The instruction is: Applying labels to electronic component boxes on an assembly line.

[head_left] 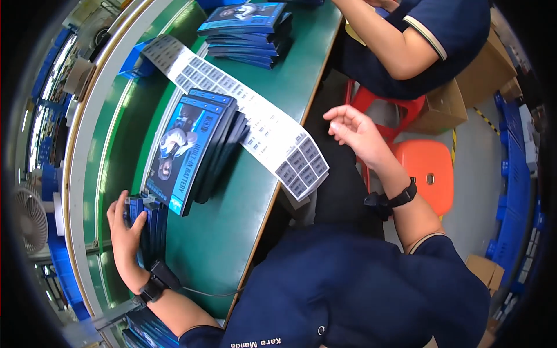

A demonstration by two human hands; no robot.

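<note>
Lower left: the left hand (124,235) spans thin, glossy blue boxes (154,225), grip unclear; right of centre: the right hand (357,133) is empty, loosely curled.

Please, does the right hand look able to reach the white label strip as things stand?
Probably yes. The right hand looks empty, and the label strip overhangs the edge of the green table on that hand's side; I see nothing standing between them.

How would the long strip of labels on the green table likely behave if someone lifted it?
The label strip would probably be floppy: its near end bends down past the edge of the green table. It looks thin, so likely light for its size.
</note>
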